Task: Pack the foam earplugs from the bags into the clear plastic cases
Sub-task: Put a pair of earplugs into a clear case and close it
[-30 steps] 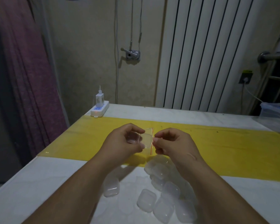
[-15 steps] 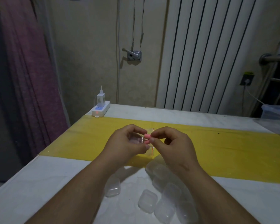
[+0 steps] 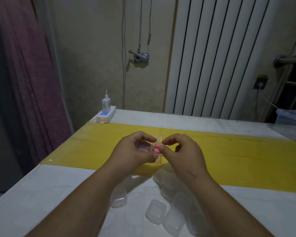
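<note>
Packing is taking place at frame centre: left grip (image 3: 135, 152) is cupping a clear plastic case (image 3: 143, 147) steady as receptacle; right grip (image 3: 183, 157) is pinching pink foam earplugs (image 3: 157, 150) at its mouth; spare cases (image 3: 155, 211) are lying lower-centre on the bench (image 3: 41, 194).

Yellow strip (image 3: 237, 151) open at 3 & 9 o'clock; clear cases (image 3: 155, 212) crowd 6; pwr strip (image 3: 106, 115) at 11, tub (image 3: 292, 117) at 2.

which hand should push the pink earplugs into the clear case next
Right. The right hand pinches the pink earplugs right beside the clear case, which the left hand holds.
</note>
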Demonstrator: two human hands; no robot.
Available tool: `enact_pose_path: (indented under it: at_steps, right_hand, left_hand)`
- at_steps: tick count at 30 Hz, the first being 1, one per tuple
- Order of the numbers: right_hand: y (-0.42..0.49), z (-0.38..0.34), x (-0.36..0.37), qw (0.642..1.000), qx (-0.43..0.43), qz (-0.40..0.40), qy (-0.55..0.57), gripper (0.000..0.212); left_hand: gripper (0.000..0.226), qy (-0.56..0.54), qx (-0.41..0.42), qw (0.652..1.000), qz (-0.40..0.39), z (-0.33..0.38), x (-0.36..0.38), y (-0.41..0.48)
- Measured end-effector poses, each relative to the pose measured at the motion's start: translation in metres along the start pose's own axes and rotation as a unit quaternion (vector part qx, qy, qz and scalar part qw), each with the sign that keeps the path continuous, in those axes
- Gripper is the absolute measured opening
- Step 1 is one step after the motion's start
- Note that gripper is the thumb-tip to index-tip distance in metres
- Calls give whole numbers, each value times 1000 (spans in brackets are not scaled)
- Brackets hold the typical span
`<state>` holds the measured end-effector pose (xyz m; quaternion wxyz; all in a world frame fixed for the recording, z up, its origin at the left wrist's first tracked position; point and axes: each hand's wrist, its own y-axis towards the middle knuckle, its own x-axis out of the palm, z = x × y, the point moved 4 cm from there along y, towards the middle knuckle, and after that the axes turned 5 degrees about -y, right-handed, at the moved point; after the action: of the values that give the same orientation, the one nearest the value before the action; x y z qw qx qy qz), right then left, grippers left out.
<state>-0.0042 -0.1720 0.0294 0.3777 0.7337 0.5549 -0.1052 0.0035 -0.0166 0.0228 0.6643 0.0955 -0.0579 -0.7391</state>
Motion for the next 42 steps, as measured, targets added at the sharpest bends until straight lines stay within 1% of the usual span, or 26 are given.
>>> enact_pose_path:
  at_steps: [3,6,7,10,12,15,17,20,21,22,24,26,27,30,32,35,37,39,40,42]
  right_hand:
    - [0,4,1,995,68,-20,70,28]
    - [-1,4,4,982,115,-68,133,28]
    - [-2,4,5,978,120,-77,153,26]
    - [-2,5,3,981,104,-61,153,19]
    - [-1,6,3,984,95,-45,142,16]
    - [-2,7,4,981,99,-49,162,13]
    - [-2,6,5,969,105,-62,215,14]
    - [-2,4,7,922,147,-79,350,19]
    - [-3,2,7,914,154,-82,368,20]
    - [-3,1,7,917,149,-86,360,18]
    - [-4,1,6,948,115,-84,284,13]
    - [-2,3,2,978,83,-47,183,9]
    - [1,6,0,984,80,-25,158,8]
    - [5,10,-6,981,86,4,171,8]
    - [4,8,-5,981,82,-3,175,7]
    - [-1,2,2,980,69,-61,174,7]
    - [-3,2,6,976,76,-93,183,12]
    - [-1,7,4,978,91,-71,175,17]
    - [1,10,1,981,94,-51,159,17]
    - [4,15,-3,987,93,-24,129,16]
  left_hand:
    - [37,0,-3,1000,-4,-1,0,0]
    - [47,-31,-16,999,-9,-3,0,0]
    - [46,-63,-29,998,-8,-3,0,1]
    - [19,-181,-82,980,-3,-2,-1,3]
    - [24,-218,-96,971,-16,-3,-2,4]
    - [18,-183,-70,979,-49,-2,-1,2]
    - [26,-153,-51,985,-55,-3,-1,1]
    - [30,-140,-36,989,-25,-5,-4,5]
    - [30,-133,-31,991,-18,-5,-5,6]
    - [30,-123,-26,992,-16,-4,-5,5]
    - [30,-104,-17,994,-24,-4,-3,4]
    - [29,-88,-12,996,-24,-3,-1,3]
    - [28,-79,-9,997,-8,-2,-3,4]
    - [22,-115,-19,992,46,0,-11,6]
    - [17,-121,-25,991,47,0,-12,7]
    - [17,-66,-4,998,10,-2,-8,6]
    - [15,-43,1,999,6,-2,-8,6]
    - [12,5,-10,1000,24,-4,-13,8]
    - [11,49,-22,998,29,-6,-15,8]
    - [14,138,-54,989,16,-12,-19,9]
